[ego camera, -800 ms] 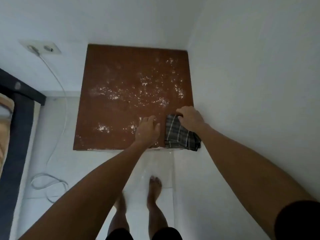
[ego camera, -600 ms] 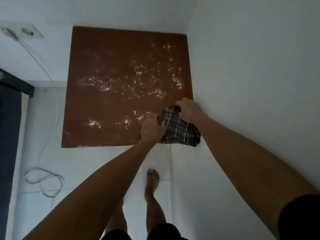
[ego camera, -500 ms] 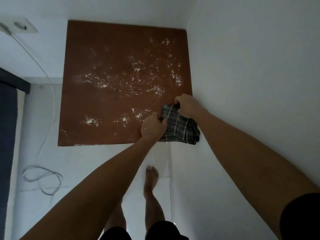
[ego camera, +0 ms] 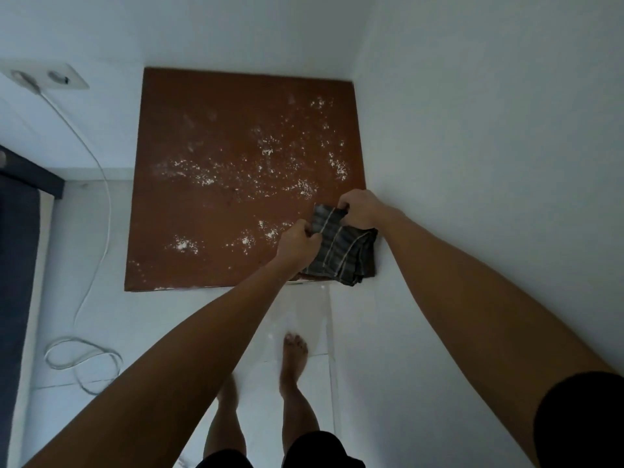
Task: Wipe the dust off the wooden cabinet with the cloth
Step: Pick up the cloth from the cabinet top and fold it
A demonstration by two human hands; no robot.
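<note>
The brown wooden cabinet top [ego camera: 216,211] fills the middle of the view, seen from above, with white dust [ego camera: 263,177] scattered across its centre and right side. A dark grey striped cloth [ego camera: 341,251] lies folded at the cabinet's near right corner. My left hand [ego camera: 297,244] pinches the cloth's left edge. My right hand [ego camera: 359,211] grips its far edge, next to the right wall. Both hands hold the cloth just above the cabinet surface.
White walls close in behind and on the right of the cabinet. A wall socket [ego camera: 47,81] at upper left feeds a white cable [ego camera: 84,359] that coils on the tiled floor. A dark bed edge [ego camera: 17,251] runs along the left. My bare feet [ego camera: 295,352] stand before the cabinet.
My left hand moved from the bare cabinet top onto the cloth and took hold of its left edge. My right hand lifted the far edge slightly. The camera view shifted.
</note>
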